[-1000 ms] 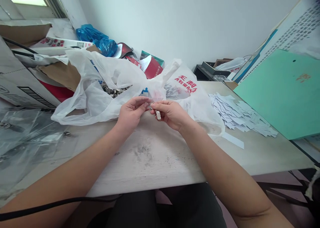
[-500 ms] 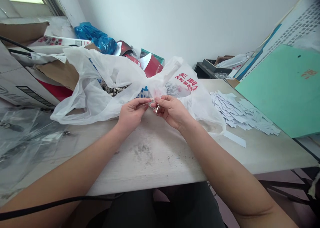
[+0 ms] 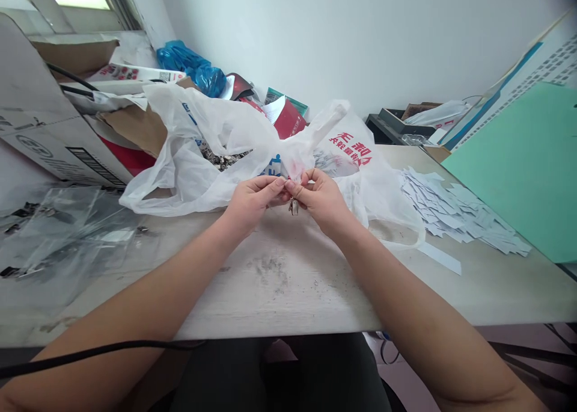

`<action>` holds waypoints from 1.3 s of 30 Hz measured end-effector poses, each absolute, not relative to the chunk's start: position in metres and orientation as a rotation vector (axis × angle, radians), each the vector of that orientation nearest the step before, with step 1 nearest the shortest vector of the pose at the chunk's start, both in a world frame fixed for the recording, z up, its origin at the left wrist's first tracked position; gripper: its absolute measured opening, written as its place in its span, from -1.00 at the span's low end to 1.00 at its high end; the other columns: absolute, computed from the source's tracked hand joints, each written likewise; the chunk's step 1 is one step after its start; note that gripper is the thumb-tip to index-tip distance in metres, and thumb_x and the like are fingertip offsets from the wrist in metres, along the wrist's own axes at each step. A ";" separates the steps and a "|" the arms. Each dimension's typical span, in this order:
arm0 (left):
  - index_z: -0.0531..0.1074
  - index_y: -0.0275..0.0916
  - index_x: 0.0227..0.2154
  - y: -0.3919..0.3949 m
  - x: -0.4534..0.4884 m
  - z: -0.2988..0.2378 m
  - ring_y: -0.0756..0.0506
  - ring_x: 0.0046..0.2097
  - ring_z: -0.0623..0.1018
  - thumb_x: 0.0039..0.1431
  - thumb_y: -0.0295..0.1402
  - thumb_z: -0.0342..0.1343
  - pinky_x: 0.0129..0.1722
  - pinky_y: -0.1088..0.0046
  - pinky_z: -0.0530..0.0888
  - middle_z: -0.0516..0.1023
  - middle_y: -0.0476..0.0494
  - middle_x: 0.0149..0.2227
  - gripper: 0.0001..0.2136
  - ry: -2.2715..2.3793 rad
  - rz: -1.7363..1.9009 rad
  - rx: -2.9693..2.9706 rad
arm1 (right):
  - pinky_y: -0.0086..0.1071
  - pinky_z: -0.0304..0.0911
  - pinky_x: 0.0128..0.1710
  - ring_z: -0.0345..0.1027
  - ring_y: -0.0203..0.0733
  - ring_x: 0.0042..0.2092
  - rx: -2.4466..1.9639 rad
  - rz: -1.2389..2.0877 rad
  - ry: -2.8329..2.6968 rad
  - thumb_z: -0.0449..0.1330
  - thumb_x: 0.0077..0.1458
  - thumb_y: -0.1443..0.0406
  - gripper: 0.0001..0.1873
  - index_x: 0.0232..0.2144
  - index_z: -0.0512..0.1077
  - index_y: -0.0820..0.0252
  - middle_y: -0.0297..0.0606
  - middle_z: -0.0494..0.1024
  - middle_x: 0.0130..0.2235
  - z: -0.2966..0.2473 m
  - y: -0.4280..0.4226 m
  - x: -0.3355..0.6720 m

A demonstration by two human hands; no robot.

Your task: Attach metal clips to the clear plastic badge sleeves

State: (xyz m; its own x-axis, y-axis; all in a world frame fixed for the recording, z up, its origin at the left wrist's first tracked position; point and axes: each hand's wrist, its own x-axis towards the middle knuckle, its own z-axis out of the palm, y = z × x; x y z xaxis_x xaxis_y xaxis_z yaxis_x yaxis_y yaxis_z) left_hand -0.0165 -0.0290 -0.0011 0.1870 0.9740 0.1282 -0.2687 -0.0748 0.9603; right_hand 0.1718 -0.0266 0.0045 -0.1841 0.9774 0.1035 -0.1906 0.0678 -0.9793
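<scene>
Over the middle of the table, my left hand (image 3: 255,200) and my right hand (image 3: 321,198) meet with fingertips pinched together. A small shiny metal clip (image 3: 294,207) hangs below the fingers of my right hand. Whatever lies between the fingertips of my left hand is covered by the fingers. Just behind the hands spreads a white plastic bag (image 3: 180,189), its mouth showing a heap of small metal pieces (image 3: 228,160). Beside it, to the right, a second white bag with red lettering (image 3: 349,144) also holds shiny pieces.
White paper slips (image 3: 444,210) are piled on the right of the table (image 3: 288,304), near a green panel (image 3: 518,171). On the left lie clear plastic bags (image 3: 85,231) with dark metal parts. Behind stand a cardboard box (image 3: 58,141) and a blue bag (image 3: 192,66). A black cable (image 3: 112,347) crosses my left forearm.
My hands have drawn together so their fingertips touch. The metal clip now hangs lower beneath the right fingers. The whole view has shifted, with the table things appearing further right.
</scene>
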 end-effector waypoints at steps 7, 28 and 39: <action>0.73 -0.24 -0.24 -0.026 -0.018 -0.002 -0.12 -0.34 0.66 0.09 0.19 0.66 -0.14 0.15 0.75 0.67 -0.12 -0.33 -0.44 0.845 1.394 1.172 | -0.21 0.45 -0.17 0.58 -0.15 -0.24 -0.813 1.449 -1.285 0.68 -0.02 -0.10 -0.38 -0.17 0.46 0.01 -0.30 0.78 -0.22 0.007 -0.031 0.169; 0.78 -0.18 -0.15 -0.028 -0.018 -0.003 -0.20 -0.08 0.75 0.16 0.14 0.63 0.16 0.01 0.76 0.76 -0.17 -0.13 -0.52 0.799 1.306 1.295 | -0.07 0.62 -0.01 0.74 -0.03 -0.15 -0.877 1.005 -1.495 0.53 0.29 0.01 -0.72 -0.12 0.62 -0.04 -0.30 0.79 -0.18 -0.005 -0.029 0.175; 0.82 -0.17 -0.08 -0.030 -0.020 -0.005 -0.24 -0.02 0.77 0.26 0.12 0.58 0.24 -0.08 0.76 0.80 -0.19 -0.06 -0.55 0.792 1.282 1.442 | -0.11 0.63 -0.04 0.67 -0.11 -0.22 -0.834 1.185 -1.316 0.67 0.02 -0.16 -0.50 -0.16 0.76 -0.03 -0.34 0.77 -0.31 -0.001 -0.024 0.171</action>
State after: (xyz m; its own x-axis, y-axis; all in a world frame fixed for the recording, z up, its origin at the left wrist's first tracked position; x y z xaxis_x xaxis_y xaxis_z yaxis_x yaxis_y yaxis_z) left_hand -0.0198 -0.0296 -0.0049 0.2205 0.9269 0.3038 -0.1432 -0.2773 0.9501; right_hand 0.1715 -0.0244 -0.0012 -0.1271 0.9551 0.2675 -0.1669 0.2453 -0.9550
